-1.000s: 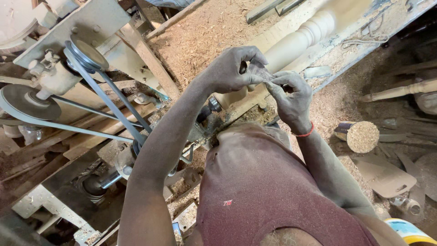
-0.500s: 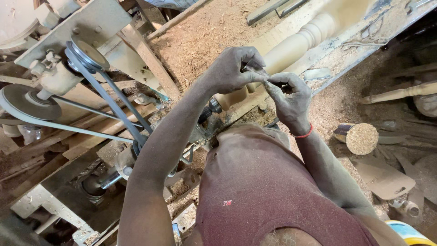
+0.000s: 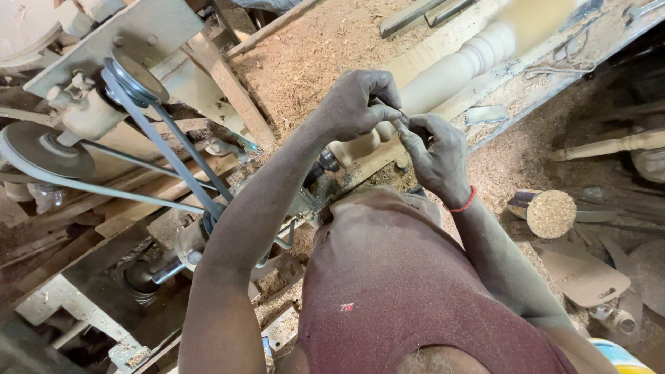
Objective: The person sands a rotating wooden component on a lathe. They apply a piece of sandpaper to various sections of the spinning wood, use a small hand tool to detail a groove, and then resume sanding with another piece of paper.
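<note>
Head view, looking straight down: nearest the camera, a dust-coated maroon sleeveless shirt (image 3: 409, 291) is seen, with both bare arms reaching forward from it. A red band (image 3: 463, 203) is worn at the right wrist. The right hand (image 3: 435, 154) is held just above the chest, its fingers curled and its thumb and forefinger pressed together on a small thin metal piece (image 3: 400, 118). The left hand (image 3: 360, 104) is met directly opposite, fingers bent inward and pinched on the same piece from the other side, so that the two hands touch at the fingertips. What the piece is exactly cannot be told; it is mostly hidden by the fingers. It is held over the near end of a pale turned wooden spindle (image 3: 457, 66), which is laid across a wooden lathe bed (image 3: 443, 121) and looks blurred at its far end.

To the left, a grey belt (image 3: 173, 156) is run round a small pulley (image 3: 135, 77) and a larger disc pulley (image 3: 45, 149), both mounted on a pale wooden frame (image 3: 125, 34). To the right, a round container filled with sawdust (image 3: 548, 212) is stood on the floor, and a second turned leg (image 3: 609, 145) is laid beyond it. Farther off, sawdust (image 3: 312, 48) is heaped behind the spindle.
</note>
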